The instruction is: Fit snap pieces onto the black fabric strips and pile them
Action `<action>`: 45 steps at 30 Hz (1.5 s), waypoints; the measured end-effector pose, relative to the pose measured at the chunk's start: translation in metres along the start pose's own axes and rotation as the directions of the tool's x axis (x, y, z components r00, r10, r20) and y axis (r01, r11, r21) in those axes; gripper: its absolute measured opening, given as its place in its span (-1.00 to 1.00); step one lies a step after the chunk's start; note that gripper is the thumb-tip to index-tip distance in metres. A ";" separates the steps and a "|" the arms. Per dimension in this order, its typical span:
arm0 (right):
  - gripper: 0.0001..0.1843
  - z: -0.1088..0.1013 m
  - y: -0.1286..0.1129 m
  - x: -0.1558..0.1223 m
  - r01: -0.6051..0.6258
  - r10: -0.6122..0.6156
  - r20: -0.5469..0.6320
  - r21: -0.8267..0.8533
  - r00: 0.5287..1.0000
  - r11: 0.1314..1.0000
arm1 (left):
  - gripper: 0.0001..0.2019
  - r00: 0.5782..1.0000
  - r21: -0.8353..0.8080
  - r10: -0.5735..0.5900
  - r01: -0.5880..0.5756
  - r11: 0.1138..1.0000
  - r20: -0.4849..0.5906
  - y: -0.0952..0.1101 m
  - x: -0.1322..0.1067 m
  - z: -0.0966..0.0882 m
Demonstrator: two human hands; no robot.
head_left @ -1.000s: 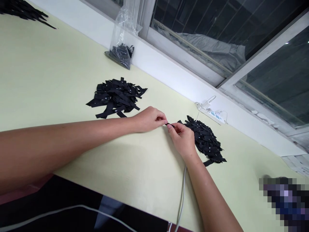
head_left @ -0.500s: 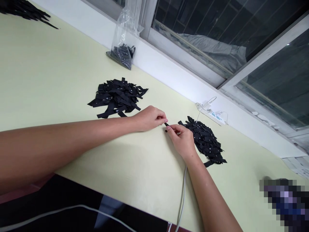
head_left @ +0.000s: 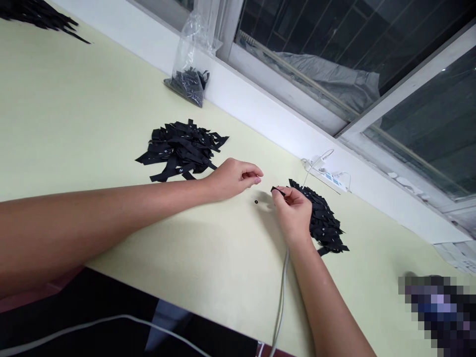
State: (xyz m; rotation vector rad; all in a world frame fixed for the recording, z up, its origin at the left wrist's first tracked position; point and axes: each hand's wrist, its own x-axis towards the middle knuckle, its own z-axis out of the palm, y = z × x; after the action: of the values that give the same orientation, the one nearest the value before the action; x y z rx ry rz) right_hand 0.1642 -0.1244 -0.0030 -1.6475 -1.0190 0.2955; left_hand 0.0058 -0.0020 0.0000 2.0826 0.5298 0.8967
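My left hand [head_left: 234,177] hovers just above the pale green table [head_left: 74,114], thumb and forefinger pinched together with nothing visible between them. My right hand [head_left: 293,210] is a little to its right, pinching a small black label strip [head_left: 277,190] at the edge of the right pile of black labels [head_left: 323,218]. A tiny black ring [head_left: 256,202] lies on the table between the two hands. A second, looser pile of black labels [head_left: 182,148] lies beyond my left wrist.
A clear plastic bag of black pieces [head_left: 189,82] leans on the white sill. A white power strip [head_left: 327,174] with cables sits behind the right pile. A grey cable [head_left: 279,302] runs under my right forearm. More black strips [head_left: 40,15] lie far left.
The hands, which met on one small black piece, have parted. My right hand pulled back toward the right pile with a strip; a tiny black ring now lies between them.
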 end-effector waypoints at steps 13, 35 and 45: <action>-0.70 0.002 0.001 0.000 0.046 -0.046 -0.006 0.147 0.999 0.988 | -0.89 0.989 0.031 0.129 -0.132 0.991 0.070 0.005 -0.004 0.000; -0.69 0.003 0.005 -0.003 0.073 -0.107 0.221 0.155 0.969 0.985 | -0.91 0.955 -0.010 0.257 -0.258 0.966 0.146 -0.004 -0.003 0.005; -0.66 0.003 0.007 -0.004 0.031 -0.073 0.239 0.174 0.968 0.984 | -0.92 0.967 0.018 0.228 -0.232 0.973 0.115 -0.004 -0.002 0.006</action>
State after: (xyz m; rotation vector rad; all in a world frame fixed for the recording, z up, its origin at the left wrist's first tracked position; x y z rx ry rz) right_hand 0.1629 -0.1252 -0.0111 -1.4523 -1.1860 0.5463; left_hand 0.0084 -0.0038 -0.0069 2.2402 0.2471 0.8993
